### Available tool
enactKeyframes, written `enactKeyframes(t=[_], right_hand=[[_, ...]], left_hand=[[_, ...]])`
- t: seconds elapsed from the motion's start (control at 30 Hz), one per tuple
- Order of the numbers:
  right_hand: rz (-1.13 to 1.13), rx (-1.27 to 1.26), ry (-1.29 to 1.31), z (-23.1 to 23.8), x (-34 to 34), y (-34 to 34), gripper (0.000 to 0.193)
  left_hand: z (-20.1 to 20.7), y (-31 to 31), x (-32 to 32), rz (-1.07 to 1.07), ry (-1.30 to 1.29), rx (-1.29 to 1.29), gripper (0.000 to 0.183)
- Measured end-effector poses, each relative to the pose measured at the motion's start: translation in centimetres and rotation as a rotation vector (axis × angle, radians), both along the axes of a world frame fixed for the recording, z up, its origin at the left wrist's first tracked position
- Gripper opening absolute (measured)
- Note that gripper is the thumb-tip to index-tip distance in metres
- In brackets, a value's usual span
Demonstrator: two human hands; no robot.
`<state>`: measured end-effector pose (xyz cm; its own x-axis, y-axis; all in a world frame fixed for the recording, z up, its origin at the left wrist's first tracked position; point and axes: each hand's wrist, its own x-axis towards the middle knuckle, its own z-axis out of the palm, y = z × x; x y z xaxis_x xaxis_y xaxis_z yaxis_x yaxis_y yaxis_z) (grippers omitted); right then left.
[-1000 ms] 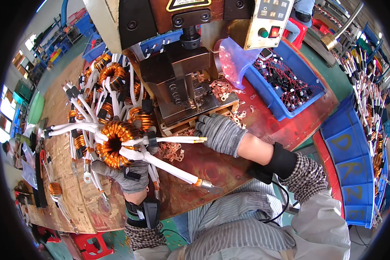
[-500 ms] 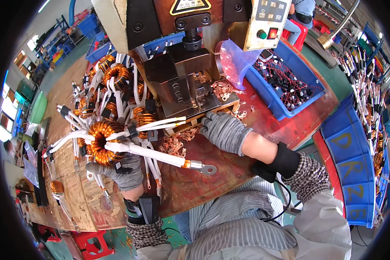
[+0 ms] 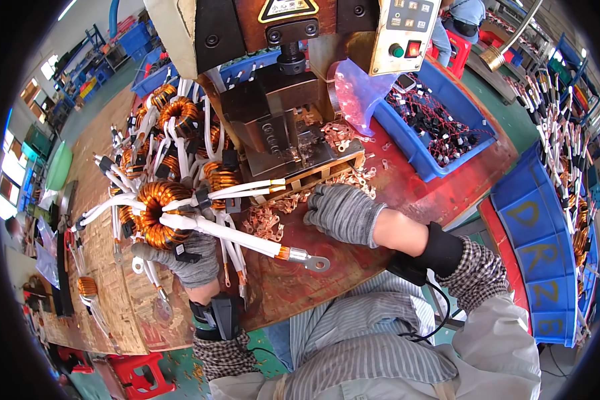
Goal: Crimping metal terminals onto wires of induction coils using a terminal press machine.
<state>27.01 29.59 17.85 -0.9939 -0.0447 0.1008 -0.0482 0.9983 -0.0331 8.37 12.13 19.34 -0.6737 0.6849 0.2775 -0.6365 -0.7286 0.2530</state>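
My left hand (image 3: 192, 265), in a grey glove, grips a copper-wound toroid coil (image 3: 159, 231) from its near side. White sleeved leads run out of the coil. One thick lead (image 3: 233, 238) points right and ends in a silver ring lug (image 3: 317, 264); two thinner leads (image 3: 260, 187) with bare copper-coloured tips reach toward the press. My right hand (image 3: 345, 212), also gloved, is closed low over the red-stained tabletop, in front of the press bed. Its fingers curl inward, and whatever they hold is hidden. Loose copper terminals (image 3: 267, 223) lie to its left.
The press (image 3: 270, 113) with its control panel (image 3: 404, 30) stands straight ahead. More coils (image 3: 180, 119) are heaped at its left. Behind right are a blue bin (image 3: 433, 167) of small wired parts and a plastic bag (image 3: 360, 93). A large blue crate (image 3: 540, 247) stands far right.
My right hand has drawn back from the press bed's front edge, slightly down and toward me, its fingers curling in more. My left hand and the coil have barely moved.
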Motion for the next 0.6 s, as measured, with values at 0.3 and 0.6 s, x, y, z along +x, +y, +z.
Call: enactKeyframes(t=[0.3, 0.6], right_hand=[[-0.139, -1.291, 0.395, 2.2, -0.1, -0.2, 0.016], [-0.172, -1.228, 0.434, 3.6, -0.3, 0.2, 0.018]], left_hand=[[-1.3, -0.1, -0.6, 0.013, 0.039, -0.016, 0.093], [-1.3, -0.4, -0.2, 0.056, -0.066, -0.099, 0.089]])
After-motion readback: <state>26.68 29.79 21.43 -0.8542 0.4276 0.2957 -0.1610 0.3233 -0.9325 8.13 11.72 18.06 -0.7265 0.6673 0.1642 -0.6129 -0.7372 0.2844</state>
